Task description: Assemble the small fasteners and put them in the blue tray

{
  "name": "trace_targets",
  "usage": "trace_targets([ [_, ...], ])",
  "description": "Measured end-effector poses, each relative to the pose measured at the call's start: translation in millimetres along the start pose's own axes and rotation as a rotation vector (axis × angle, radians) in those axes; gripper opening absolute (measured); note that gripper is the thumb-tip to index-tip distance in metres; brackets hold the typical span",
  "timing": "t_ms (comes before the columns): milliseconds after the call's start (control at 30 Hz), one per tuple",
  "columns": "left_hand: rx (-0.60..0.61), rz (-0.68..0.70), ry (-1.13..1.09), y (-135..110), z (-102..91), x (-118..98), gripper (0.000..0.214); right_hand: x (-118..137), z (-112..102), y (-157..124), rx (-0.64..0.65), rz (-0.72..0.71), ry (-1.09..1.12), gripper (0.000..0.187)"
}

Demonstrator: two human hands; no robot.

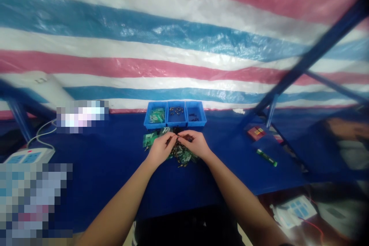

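Note:
My left hand (160,149) and my right hand (196,144) meet fingertip to fingertip above a heap of small parts (184,157). Both are pinched closed around something dark and too small to name. Green, clear and brass-coloured pieces make up the heap, partly covered by my hands. Left of it lies a green packet (150,139) with pale pieces. Just behind, three blue bins stand in a row: the left bin (156,125) has green and clear pieces, the middle bin (176,124) small metallic parts, the right bin (196,123) a few dark pieces.
A blue cloth (115,169) covers the table. On the right lie a red box (256,133) and a green tube-like packet (266,157). A white power strip (31,155) sits at left, another power strip (296,211) at lower right. Blue metal bars (302,61) frame the striped sheet behind.

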State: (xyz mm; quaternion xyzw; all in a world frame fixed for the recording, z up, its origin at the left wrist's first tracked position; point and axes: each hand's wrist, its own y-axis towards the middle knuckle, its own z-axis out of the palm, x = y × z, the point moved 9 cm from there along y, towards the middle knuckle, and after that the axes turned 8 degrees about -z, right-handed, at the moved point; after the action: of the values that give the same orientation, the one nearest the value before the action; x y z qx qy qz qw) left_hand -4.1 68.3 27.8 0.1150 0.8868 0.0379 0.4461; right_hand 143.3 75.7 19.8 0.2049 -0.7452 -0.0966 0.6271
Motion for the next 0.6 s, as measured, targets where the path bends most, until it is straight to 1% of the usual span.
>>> trace_targets([
  [167, -0.003, 0.009, 0.000, 0.0, 0.0, -1.0, 0.030, 2.2, 0.0, 0.0, 0.002, -0.008, -0.018, 0.030],
  [600, -0.035, 0.009, -0.028, -0.3, -0.1, 3.5, 0.028, 4.1, -2.0, 0.9, -0.003, -0.031, -0.065, 0.025],
])
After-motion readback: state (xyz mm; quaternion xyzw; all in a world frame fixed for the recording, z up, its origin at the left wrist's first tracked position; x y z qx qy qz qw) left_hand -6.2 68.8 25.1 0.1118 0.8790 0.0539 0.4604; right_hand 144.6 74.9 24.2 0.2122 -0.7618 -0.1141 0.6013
